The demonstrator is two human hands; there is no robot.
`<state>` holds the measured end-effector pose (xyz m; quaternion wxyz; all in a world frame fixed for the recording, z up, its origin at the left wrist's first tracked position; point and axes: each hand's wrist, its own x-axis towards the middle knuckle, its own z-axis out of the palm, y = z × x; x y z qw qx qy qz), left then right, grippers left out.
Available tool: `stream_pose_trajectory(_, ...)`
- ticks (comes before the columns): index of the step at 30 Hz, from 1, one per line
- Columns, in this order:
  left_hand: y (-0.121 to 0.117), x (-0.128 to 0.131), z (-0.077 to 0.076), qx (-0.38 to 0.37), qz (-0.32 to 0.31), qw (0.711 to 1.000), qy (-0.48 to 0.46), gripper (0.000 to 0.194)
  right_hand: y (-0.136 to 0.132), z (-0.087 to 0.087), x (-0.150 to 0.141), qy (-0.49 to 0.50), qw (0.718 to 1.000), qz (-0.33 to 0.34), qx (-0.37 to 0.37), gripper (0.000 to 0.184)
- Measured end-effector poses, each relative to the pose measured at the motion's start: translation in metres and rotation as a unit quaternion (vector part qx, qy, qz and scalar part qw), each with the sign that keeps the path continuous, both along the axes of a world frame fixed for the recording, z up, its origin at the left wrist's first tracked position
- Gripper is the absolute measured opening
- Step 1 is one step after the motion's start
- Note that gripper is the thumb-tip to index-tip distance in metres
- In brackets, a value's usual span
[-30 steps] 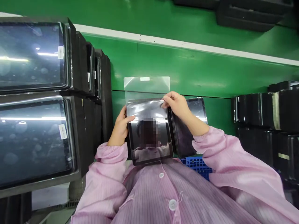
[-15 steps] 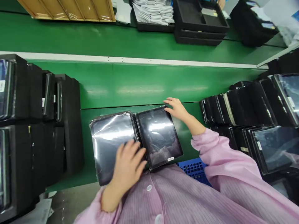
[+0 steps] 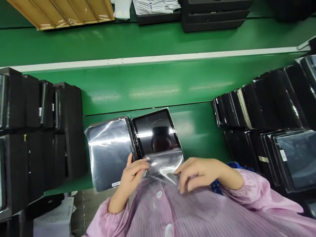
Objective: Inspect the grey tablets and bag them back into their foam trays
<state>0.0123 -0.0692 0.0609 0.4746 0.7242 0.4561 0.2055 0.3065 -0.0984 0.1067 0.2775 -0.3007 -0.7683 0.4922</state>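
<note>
A tablet screen lies on the green bench in front of me, its upper part glossy and bare. Over its lower part runs a clear plastic film, creased and reaching down toward my shirt. My left hand is closed with fingertips pinching the film's left side. At the film's right side, my right hand is curled, thumb and fingers closed on its edge. Left of that tablet lies another film-covered tablet screen with a small white label, on top of a stack. My left hand overlaps its lower right corner.
Black foam blocks holding upright tablets stand on the left. More rows of tablets line the right side. Part of a blue basket shows beneath my right forearm. Farther back are a yellow tray, white papers and black trays.
My right hand has come down from the tablet's top right corner to its lower edge. The film is now lifted off the upper screen, and my left hand has closed on it.
</note>
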Motion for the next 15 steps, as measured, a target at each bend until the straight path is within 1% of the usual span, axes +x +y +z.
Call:
stream_pose_trajectory(1, 0.0, -0.005, 0.0, -0.007, -0.033, 0.999, -0.006, 0.021, -0.006, -0.005, 0.006, 0.004, 0.998, -0.063, 0.012, 0.025)
stream_pose_trajectory(2, -0.001, -0.008, -0.001, -0.019, -0.045, 0.999, -0.01, 0.022, -0.008, -0.014, 0.012, -0.011, 0.99, -0.133, 0.041, 0.027)
stream_pose_trajectory(3, -0.002, -0.01, -0.002, -0.033, -0.032, 0.999, -0.013, 0.019, -0.009, -0.023, 0.017, -0.042, 0.978, -0.184, 0.083, 0.029)
stream_pose_trajectory(4, -0.002, -0.01, -0.003, -0.048, -0.004, 0.999, -0.016, 0.017, -0.009, -0.034, 0.02, -0.085, 0.966, -0.209, 0.127, 0.032)
stream_pose_trajectory(5, -0.002, -0.009, -0.005, -0.058, 0.027, 0.998, -0.017, 0.024, -0.01, -0.044, 0.022, -0.126, 0.958, -0.194, 0.17, 0.034)
stream_pose_trajectory(7, 0.002, 0.0, -0.008, -0.044, 0.067, 0.997, -0.008, 0.054, -0.013, -0.059, 0.022, -0.173, 0.95, -0.121, 0.23, 0.039)
stream_pose_trajectory(8, 0.006, 0.005, -0.009, -0.018, 0.066, 0.998, 0.005, 0.067, -0.016, -0.064, 0.02, -0.181, 0.947, -0.099, 0.248, 0.04)
stream_pose_trajectory(9, 0.012, 0.011, -0.01, 0.017, 0.052, 0.998, 0.025, 0.074, -0.018, -0.067, 0.018, -0.187, 0.942, -0.093, 0.262, 0.041)
stream_pose_trajectory(10, 0.019, 0.015, -0.01, 0.057, 0.029, 0.997, 0.05, 0.076, -0.019, -0.068, 0.017, -0.196, 0.936, -0.101, 0.273, 0.041)
stream_pose_trajectory(12, 0.035, 0.021, -0.011, 0.13, -0.015, 0.987, 0.098, 0.073, -0.013, -0.067, 0.014, -0.22, 0.92, -0.138, 0.295, 0.039)
stream_pose_trajectory(13, 0.042, 0.022, -0.011, 0.151, -0.034, 0.98, 0.121, 0.07, -0.007, -0.066, 0.013, -0.231, 0.911, -0.154, 0.305, 0.035)
stream_pose_trajectory(15, 0.054, 0.02, -0.01, 0.163, -0.064, 0.972, 0.159, 0.064, 0.015, -0.062, 0.009, -0.241, 0.903, -0.168, 0.314, 0.021)
